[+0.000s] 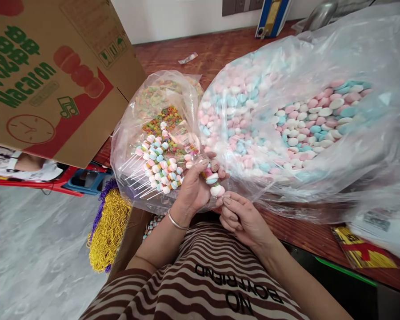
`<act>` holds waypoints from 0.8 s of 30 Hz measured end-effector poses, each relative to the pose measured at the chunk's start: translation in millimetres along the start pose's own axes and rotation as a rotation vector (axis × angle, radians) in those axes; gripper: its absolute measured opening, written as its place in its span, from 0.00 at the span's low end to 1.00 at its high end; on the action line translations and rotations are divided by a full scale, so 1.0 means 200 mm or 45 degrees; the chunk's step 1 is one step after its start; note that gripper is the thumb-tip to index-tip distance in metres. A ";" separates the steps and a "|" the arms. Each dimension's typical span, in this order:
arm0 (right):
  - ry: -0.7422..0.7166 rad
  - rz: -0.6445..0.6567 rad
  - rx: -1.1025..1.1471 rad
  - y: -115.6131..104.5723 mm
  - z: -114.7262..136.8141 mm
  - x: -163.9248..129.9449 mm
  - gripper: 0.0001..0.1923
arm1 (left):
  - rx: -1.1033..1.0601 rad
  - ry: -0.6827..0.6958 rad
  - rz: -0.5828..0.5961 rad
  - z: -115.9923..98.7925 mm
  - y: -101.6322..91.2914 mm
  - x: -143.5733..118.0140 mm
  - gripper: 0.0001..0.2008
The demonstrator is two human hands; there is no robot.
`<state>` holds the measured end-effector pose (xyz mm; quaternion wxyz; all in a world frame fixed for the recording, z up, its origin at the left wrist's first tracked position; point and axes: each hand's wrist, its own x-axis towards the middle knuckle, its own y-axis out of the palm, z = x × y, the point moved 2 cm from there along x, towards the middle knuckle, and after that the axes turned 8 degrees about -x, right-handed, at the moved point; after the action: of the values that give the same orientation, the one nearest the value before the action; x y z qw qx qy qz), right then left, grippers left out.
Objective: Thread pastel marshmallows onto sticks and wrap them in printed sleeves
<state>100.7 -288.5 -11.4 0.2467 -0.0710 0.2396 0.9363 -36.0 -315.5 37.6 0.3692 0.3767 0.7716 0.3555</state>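
The left hand (pixel 195 189) curls closed around a candy skewer (pixel 213 180) of rounded pastel pieces, and the right hand (pixel 242 218), just beside and below it, pinches the skewer's lowest white piece with fingers bent. Beyond the left hand a crinkled clear plastic bag (pixel 133 133) holds finished skewers (pixel 160 166) on thin sticks and small ring-shaped sweets (pixel 163 118). Beyond the right hand a far larger clear bag (pixel 353 58) holds smooth pink, blue and white candy discs (pixel 306 124), and left of both hands sits a cardboard box (pixel 53 75) printed "Macaron"

Candy stick (pixel 213 181): pink, blue, white round sweets stacked on thin stick, standing almost upright, just in front of big bag of sweets (pixel 306 120).
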 end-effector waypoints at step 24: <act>0.112 -0.007 0.461 -0.01 0.06 0.02 0.12 | -0.054 0.069 0.010 0.14 -0.04 0.02 0.16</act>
<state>98.1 -280.3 -2.8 0.2475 -0.0668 0.4146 0.8731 -17.2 -308.9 17.3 0.3547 0.3622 0.7721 0.3833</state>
